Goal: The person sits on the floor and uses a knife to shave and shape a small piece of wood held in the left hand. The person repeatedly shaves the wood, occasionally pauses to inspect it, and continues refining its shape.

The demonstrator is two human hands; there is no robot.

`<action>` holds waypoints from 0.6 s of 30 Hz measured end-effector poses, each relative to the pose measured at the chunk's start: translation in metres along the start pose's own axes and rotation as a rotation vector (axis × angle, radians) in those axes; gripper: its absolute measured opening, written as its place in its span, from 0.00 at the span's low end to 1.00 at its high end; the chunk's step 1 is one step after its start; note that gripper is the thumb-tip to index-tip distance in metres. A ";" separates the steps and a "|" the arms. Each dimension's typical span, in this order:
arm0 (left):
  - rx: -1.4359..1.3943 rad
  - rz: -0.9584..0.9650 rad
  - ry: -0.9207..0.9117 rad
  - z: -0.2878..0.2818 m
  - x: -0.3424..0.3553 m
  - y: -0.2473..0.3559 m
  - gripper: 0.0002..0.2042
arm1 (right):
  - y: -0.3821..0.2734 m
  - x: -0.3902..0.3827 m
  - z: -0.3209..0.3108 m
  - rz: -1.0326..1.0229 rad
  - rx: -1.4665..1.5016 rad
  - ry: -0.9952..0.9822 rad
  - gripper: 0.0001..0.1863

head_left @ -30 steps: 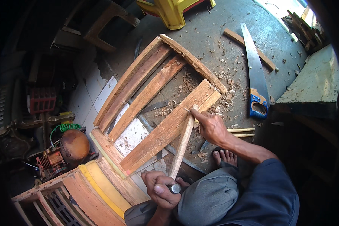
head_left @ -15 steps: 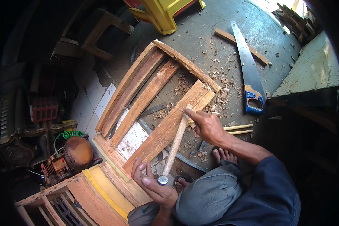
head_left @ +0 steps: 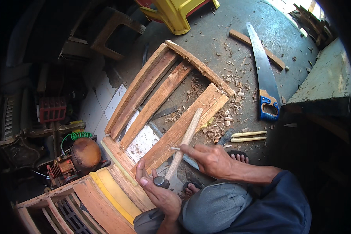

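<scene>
A wooden-handled hammer (head_left: 186,136) slants over a sawn plank (head_left: 171,134), its metal head low and its handle end up. My left hand (head_left: 158,193) holds it near the head, which lies between thumb and partly stretched fingers. My right hand (head_left: 216,162) is closed at the middle of the handle, index finger across it. A thin nail (head_left: 175,148) juts from those fingertips; the thumb is hidden. The plank is part of a curved wooden frame (head_left: 160,101) with several slats, lying in front of me.
A blue-handled saw (head_left: 265,70) lies at the right, over a wooden strip (head_left: 279,60). Two pale sticks (head_left: 249,136) and wood shavings are on the floor. A yellow stool (head_left: 173,17) stands at the far side, a rusty compressor (head_left: 84,154) at the left, a slatted wooden piece (head_left: 99,199) at the near left.
My right hand has moved down from the handle's end to its middle, with the nail in its fingers. The hammer head has shifted left, deeper into my left hand, and turned.
</scene>
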State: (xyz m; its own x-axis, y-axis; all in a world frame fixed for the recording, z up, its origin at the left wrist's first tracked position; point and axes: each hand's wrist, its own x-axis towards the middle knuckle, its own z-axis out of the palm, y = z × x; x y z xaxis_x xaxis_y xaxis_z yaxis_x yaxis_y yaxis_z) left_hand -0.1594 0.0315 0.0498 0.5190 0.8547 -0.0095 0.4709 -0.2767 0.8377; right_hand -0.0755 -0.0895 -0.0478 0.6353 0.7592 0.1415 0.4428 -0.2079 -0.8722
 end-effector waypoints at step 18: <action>-0.044 0.151 -0.068 0.030 -0.010 0.029 0.29 | 0.047 0.025 -0.011 0.182 -0.028 0.254 0.29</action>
State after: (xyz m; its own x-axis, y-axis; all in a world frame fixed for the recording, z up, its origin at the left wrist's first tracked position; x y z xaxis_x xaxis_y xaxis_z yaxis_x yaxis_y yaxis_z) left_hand -0.1297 0.0013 0.0576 0.6293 0.7728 0.0829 0.3528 -0.3791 0.8555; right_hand -0.0320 -0.0870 -0.0803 0.8421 0.5300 0.0999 0.3221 -0.3455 -0.8814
